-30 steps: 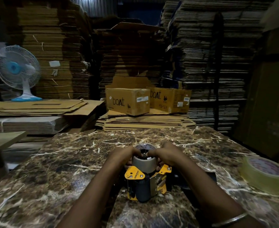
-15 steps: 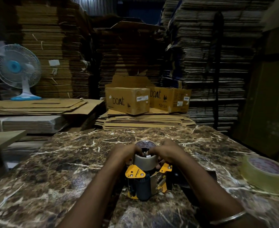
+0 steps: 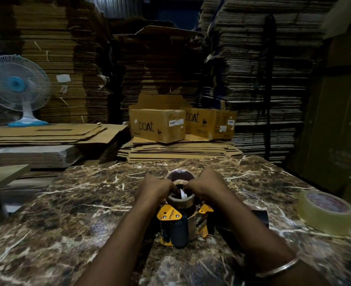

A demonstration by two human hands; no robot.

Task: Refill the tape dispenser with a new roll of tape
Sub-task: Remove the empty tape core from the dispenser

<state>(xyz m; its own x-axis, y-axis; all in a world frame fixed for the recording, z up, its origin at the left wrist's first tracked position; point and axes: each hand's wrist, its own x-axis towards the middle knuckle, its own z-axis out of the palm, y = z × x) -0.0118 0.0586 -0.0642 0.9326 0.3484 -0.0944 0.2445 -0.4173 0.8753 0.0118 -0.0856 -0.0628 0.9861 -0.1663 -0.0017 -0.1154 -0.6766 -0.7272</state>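
Note:
A yellow and black tape dispenser stands on the marble table, its dark handle toward me. At its far end sits a nearly bare cardboard tape core, tilted up so that its hollow shows. My left hand grips the core's left side and my right hand grips its right side. A small white scrap sticks up between my fingertips. A full roll of clear tape with a red and white core label lies flat at the table's right edge.
Two "boat" cardboard boxes sit on flattened cartons just beyond the table. Tall stacks of flat cardboard fill the background. A white and blue fan stands at the left. A dark flat object lies right of the dispenser.
Both hands have lifted and tilted the core up off the dispenser, so its open hollow now faces me. The dispenser and the full roll have stayed in place.

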